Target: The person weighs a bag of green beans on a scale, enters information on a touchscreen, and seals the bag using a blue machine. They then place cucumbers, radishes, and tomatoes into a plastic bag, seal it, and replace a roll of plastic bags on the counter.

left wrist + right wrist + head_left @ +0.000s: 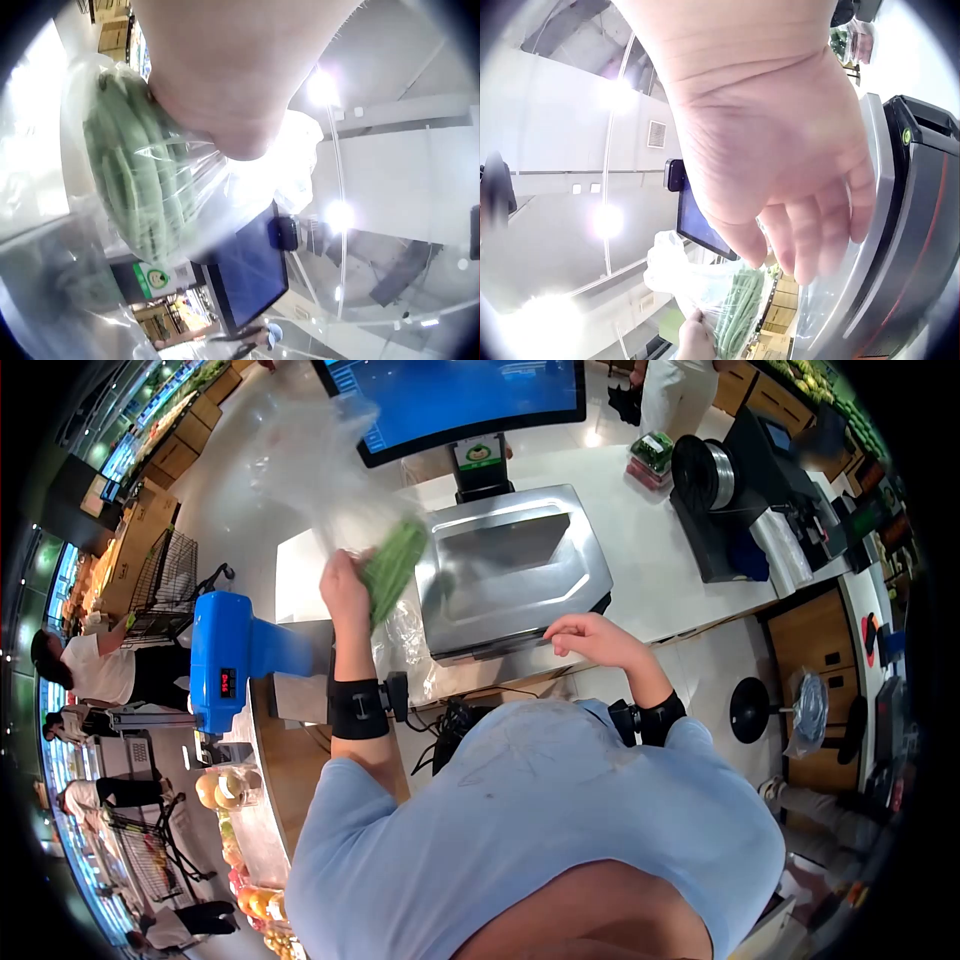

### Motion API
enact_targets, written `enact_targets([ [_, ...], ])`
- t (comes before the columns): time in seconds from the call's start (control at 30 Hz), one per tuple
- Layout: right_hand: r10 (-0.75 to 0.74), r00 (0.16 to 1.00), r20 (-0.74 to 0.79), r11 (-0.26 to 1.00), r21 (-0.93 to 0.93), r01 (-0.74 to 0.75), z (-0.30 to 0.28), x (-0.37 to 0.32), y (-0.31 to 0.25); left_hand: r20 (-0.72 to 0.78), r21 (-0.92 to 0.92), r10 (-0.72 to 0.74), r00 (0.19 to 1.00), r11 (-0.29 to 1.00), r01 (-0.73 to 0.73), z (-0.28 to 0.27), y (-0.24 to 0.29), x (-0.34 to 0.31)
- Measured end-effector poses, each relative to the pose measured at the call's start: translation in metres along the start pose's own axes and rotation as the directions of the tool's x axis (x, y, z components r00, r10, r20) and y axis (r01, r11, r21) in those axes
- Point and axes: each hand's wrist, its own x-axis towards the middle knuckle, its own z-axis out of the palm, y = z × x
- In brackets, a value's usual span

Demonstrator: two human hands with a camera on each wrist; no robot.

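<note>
My left hand (346,595) grips the gathered neck of a clear plastic bag (320,460) over the left side of the counter. Inside it lie long green beans (394,568), bundled side by side, and the left wrist view shows the beans (139,172) pressed against the film. The bag's loose top spreads up and away from the hand. Just right of the beans sits a weighing scale with a shiny metal tray (510,585). My right hand (600,640) holds nothing, its fingers loosely bent near the tray's front right corner; the right wrist view shows its palm (772,142).
Beyond the scale stands a screen (470,405). A blue device (222,660) with a red display is at the left. Packed produce (652,455) and a black machine with a film roll (708,472) occupy the right side. Shoppers with carts (165,580) are at far left.
</note>
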Motion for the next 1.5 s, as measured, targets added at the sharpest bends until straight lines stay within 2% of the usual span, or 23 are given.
enact_targets([
  [0.07,0.018,1.000,-0.015,1.000,0.015,-0.018,-0.009,0.000,0.001,0.130,-0.014,-0.112,0.985,0.993,0.115,0.023,-0.001,-0.017],
  [0.1,0.018,1.000,-0.016,1.000,0.017,-0.018,-0.014,0.000,0.001,0.204,0.128,-0.043,0.978,0.992,0.017,0.033,-0.015,-0.019],
  [0.13,-0.001,1.000,-0.016,1.000,0.007,0.001,-0.019,0.001,0.001,0.263,0.139,-0.107,0.959,0.988,0.072,0.052,-0.009,-0.029],
  [0.2,-0.020,1.000,-0.014,1.000,-0.009,0.020,-0.027,0.000,-0.001,0.398,0.030,-0.050,0.916,0.999,0.042,0.088,-0.025,-0.041],
  [0.3,-0.006,1.000,-0.030,1.000,0.013,0.007,-0.036,-0.007,-0.005,0.536,-0.146,-0.093,0.839,0.969,0.201,0.131,-0.030,-0.056],
  [0.33,-0.003,1.000,-0.028,1.000,0.002,0.003,-0.039,-0.010,-0.006,0.538,-0.148,-0.094,0.838,0.968,0.203,0.140,-0.040,-0.055],
  [0.4,0.009,0.999,-0.030,1.000,-0.006,-0.009,-0.046,-0.017,-0.002,0.579,-0.128,-0.020,0.815,0.985,0.116,0.158,-0.055,-0.053],
  [0.57,-0.021,0.999,-0.032,0.999,0.029,0.022,-0.058,-0.030,0.010,0.581,0.033,-0.048,0.812,0.999,0.035,0.161,-0.068,-0.038],
  [0.63,-0.015,0.999,-0.043,0.999,0.030,0.016,-0.061,-0.034,0.009,0.585,0.122,0.056,0.809,0.980,-0.156,0.155,-0.060,-0.033],
  [0.67,-0.011,0.998,-0.057,0.999,0.031,0.013,-0.063,-0.036,0.008,0.586,0.076,0.009,0.810,0.995,-0.065,0.152,-0.058,-0.030],
  [0.7,-0.009,0.998,-0.058,0.999,0.035,0.011,-0.065,-0.038,0.006,0.588,0.078,0.005,0.809,0.995,-0.063,0.149,-0.059,-0.025],
  [0.77,-0.013,0.997,-0.081,0.999,0.045,0.017,-0.069,-0.042,0.006,0.542,0.074,0.231,0.808,0.944,-0.320,0.143,-0.062,-0.018],
  [0.83,-0.017,0.996,-0.086,0.998,0.052,0.022,-0.073,-0.046,0.013,0.485,-0.004,0.337,0.807,0.924,-0.383,0.134,-0.046,-0.014],
  [0.9,-0.057,0.996,-0.076,0.997,0.040,0.060,-0.080,-0.042,0.014,0.342,0.086,0.391,0.855,0.893,-0.443,0.126,-0.025,-0.005],
  [0.97,0.018,0.995,-0.093,0.999,0.033,-0.015,-0.081,-0.045,0.017,0.296,0.341,0.586,0.754,0.673,-0.657,0.122,-0.003,0.014],
  [1.0,0.004,0.997,-0.080,1.000,0.020,-0.002,-0.080,-0.044,0.018,0.312,0.428,0.602,0.735,0.602,-0.674,0.125,0.015,0.018],
  [1.03,0.052,0.994,-0.092,0.998,0.030,-0.049,-0.079,-0.043,0.018,0.297,0.438,0.610,0.735,0.597,-0.672,0.128,0.030,0.026],
  [1.1,0.101,0.990,-0.096,0.995,0.026,-0.099,-0.076,-0.040,0.022,0.322,0.579,0.688,0.650,0.400,-0.710,0.135,0.049,0.044],
  [1.17,0.044,0.997,-0.063,0.998,0.048,-0.041,-0.076,-0.034,0.028,0.303,0.631,0.673,0.675,0.388,-0.671,0.140,0.055,0.066],
  [1.3,0.056,0.995,-0.084,0.998,0.026,-0.054,-0.072,-0.031,0.021,0.235,0.721,0.645,0.727,0.385,-0.575,0.147,0.063,0.097],
  [1.43,0.069,0.993,-0.095,0.997,0.038,-0.066,-0.072,-0.033,0.024,0.189,0.728,0.652,0.734,0.408,-0.550,0.152,0.064,0.118],
  [1.5,0.065,0.993,-0.102,0.997,0.046,-0.060,-0.072,-0.034,0.026,0.210,0.755,0.575,0.791,0.419,-0.504,0.153,0.067,0.125],
])
